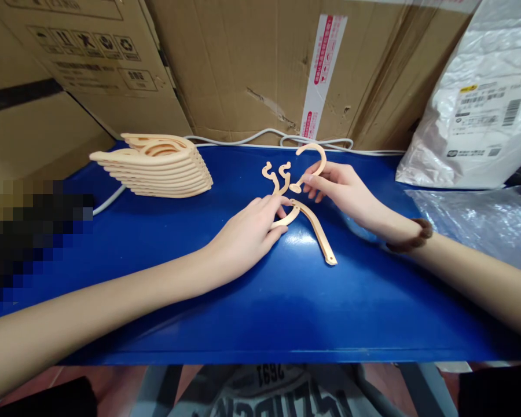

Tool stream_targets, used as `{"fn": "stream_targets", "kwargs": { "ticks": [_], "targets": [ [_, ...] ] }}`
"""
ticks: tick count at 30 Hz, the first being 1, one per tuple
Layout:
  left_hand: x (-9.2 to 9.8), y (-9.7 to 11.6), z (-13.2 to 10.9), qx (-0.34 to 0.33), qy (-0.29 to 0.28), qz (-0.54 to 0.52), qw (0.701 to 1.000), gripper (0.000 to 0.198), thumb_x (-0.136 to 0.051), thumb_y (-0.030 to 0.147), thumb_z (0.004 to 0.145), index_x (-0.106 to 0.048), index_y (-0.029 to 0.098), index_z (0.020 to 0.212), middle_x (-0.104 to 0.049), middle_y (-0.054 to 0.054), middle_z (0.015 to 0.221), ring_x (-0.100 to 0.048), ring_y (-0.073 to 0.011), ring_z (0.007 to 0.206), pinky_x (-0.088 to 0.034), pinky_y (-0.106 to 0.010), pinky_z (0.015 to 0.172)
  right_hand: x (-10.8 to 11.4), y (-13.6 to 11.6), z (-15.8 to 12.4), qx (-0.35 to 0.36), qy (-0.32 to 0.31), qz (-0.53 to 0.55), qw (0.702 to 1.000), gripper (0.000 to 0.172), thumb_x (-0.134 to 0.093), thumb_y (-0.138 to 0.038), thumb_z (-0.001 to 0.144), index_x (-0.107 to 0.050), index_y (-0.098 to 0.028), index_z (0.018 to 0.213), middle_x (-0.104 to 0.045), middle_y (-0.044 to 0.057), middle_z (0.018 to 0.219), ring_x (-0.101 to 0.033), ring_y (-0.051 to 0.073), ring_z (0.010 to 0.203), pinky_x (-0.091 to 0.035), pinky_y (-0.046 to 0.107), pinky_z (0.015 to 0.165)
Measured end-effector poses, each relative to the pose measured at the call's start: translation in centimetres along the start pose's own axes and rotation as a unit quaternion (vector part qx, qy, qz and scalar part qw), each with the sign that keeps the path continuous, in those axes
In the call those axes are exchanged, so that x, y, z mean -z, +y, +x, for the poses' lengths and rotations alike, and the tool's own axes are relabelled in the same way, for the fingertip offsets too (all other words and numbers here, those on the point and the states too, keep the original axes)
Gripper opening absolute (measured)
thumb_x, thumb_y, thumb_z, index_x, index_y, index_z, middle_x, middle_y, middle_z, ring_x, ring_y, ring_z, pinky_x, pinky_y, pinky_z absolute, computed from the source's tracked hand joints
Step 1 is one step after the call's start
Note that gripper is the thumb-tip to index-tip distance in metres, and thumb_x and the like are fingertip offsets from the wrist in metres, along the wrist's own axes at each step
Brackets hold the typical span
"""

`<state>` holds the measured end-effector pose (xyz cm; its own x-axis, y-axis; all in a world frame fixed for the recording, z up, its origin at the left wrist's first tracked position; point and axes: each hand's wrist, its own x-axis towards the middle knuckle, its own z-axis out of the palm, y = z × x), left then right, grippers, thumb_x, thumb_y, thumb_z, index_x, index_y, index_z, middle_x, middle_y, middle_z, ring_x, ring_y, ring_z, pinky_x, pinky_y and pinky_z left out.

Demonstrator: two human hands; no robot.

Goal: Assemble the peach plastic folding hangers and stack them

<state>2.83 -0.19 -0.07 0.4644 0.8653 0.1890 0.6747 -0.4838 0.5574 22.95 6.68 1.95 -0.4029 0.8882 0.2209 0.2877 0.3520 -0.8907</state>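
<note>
Near the middle of the blue table, my left hand (pixel 252 227) is closed round a peach plastic hanger body (pixel 319 230), made of curved arms. One arm slants down to the right, and two small clip-like pieces (pixel 278 175) stick up beyond my fingers. My right hand (pixel 339 184) pinches a peach hook (pixel 319 157), its curve upward and its round flat base near the top of the hanger body. A small gap shows between the base and the body.
A stack of folded peach hangers (pixel 156 168) lies at the back left of the blue table (pixel 260 324). Cardboard boxes (pixel 243 69) stand behind, with a white cable (pixel 243 142) along them. A white parcel bag (pixel 473 116) and clear plastic (pixel 481 217) are at the right.
</note>
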Motion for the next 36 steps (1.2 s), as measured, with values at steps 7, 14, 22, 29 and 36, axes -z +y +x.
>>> {"fn": "stream_targets", "kwargs": {
  "ticks": [7,14,22,29,36],
  "targets": [
    [0.4,0.2,0.3,-0.021,-0.003,0.061,0.998,0.030,-0.042,0.017,0.097,-0.053,0.010,0.124,-0.057,-0.010,0.107,-0.053,-0.0247,0.100,-0.045,-0.043,0.093,-0.6,1.2,0.4,-0.071,0.049,0.126,0.988,0.010,-0.067,-0.025,0.079,-0.063,-0.016,0.082,-0.065,0.002,0.080,-0.057,0.009,0.067,-0.047,0.021,0.059],
    [1.5,-1.1,-0.1,-0.044,0.010,0.066,0.997,0.028,-0.041,0.021,0.096,-0.056,0.013,0.119,-0.051,-0.007,0.102,-0.054,-0.0212,0.090,-0.046,-0.037,0.082,-0.5,1.8,0.1,-0.078,0.041,0.201,0.976,0.049,-0.075,-0.022,0.071,-0.051,-0.019,0.114,-0.067,-0.003,0.080,-0.058,0.009,0.063,-0.047,0.023,0.059],
    [1.4,-1.2,-0.2,-0.054,0.012,0.100,0.993,0.025,-0.038,0.028,0.099,-0.051,0.017,0.117,-0.051,-0.007,0.113,-0.059,-0.0197,0.090,-0.047,-0.033,0.076,-0.3,1.8,-0.5,-0.033,-0.004,0.204,0.978,0.047,-0.076,-0.022,0.073,-0.055,-0.021,0.115,-0.063,-0.004,0.080,-0.056,0.009,0.068,-0.047,0.022,0.060],
    [1.6,-0.8,-0.3,0.003,0.042,0.153,0.987,0.021,-0.043,0.031,0.098,-0.051,0.018,0.112,-0.066,-0.004,0.100,-0.065,-0.0205,0.082,-0.042,-0.028,0.062,-0.1,2.1,-0.3,-0.040,0.006,0.228,0.973,0.045,-0.075,-0.022,0.076,-0.061,-0.017,0.118,-0.067,0.001,0.091,-0.061,0.011,0.078,-0.052,0.026,0.074],
    [1.4,-0.9,-0.6,-0.016,0.047,0.180,0.982,0.026,-0.055,0.042,0.095,-0.056,0.025,0.114,-0.071,0.002,0.095,-0.068,-0.0187,0.080,-0.036,-0.025,0.058,-0.2,1.0,-0.7,-0.075,-0.094,0.286,0.951,0.035,-0.063,-0.011,0.082,-0.065,-0.016,0.116,-0.063,-0.002,0.082,-0.053,0.008,0.067,-0.046,0.024,0.070]
  ]
}}
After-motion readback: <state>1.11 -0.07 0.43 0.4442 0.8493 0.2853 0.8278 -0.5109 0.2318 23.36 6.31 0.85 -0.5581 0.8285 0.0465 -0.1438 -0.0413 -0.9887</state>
